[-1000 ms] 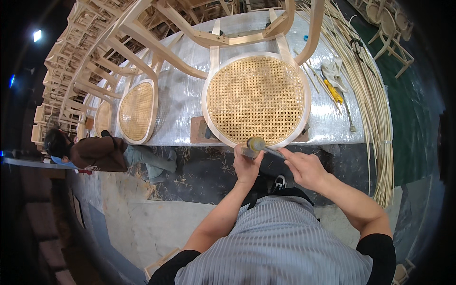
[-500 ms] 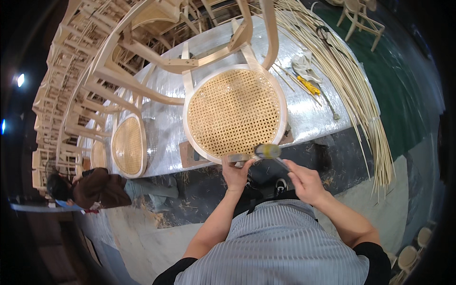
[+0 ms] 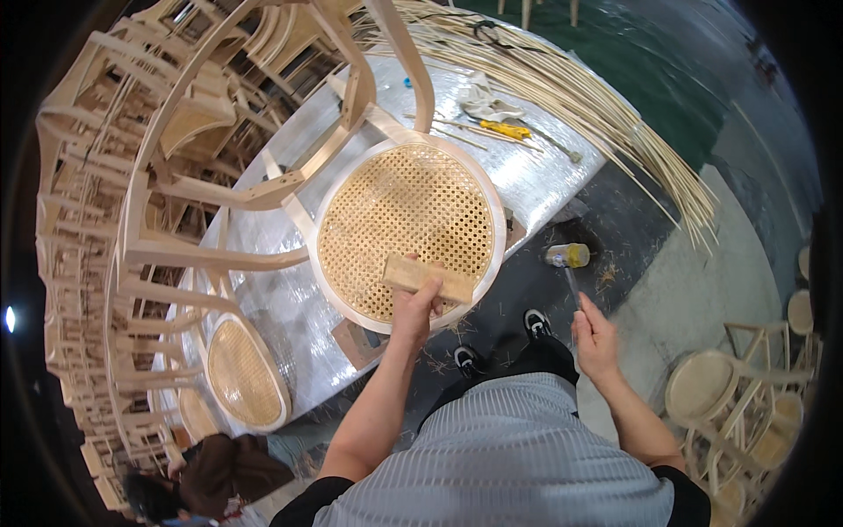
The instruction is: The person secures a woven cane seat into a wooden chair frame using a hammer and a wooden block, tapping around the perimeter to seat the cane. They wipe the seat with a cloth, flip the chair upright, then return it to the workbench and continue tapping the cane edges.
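- Here, the wooden block point(image 3: 406, 271) is over the woven seat point(image 3: 395, 202), toward five o'clock, long axis roughly ten to four; the left hand point(image 3: 411, 314) pinches it between fingers.
- At three, the mallet point(image 3: 571, 256) points toward twelve, the right hand's point(image 3: 597, 344) fingers wrapped around its handle.
- The chair frame point(image 3: 285, 186) obstructs ten; yellow tool point(image 3: 504, 130), one; cane strips point(image 3: 606, 107), two.

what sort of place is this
Probably a chair-making workshop: bare wooden chair frames crowd the left side, a bundle of long, thin canes lies over the table's far edge, and the right hand holds a mallet near a round woven-cane panel.
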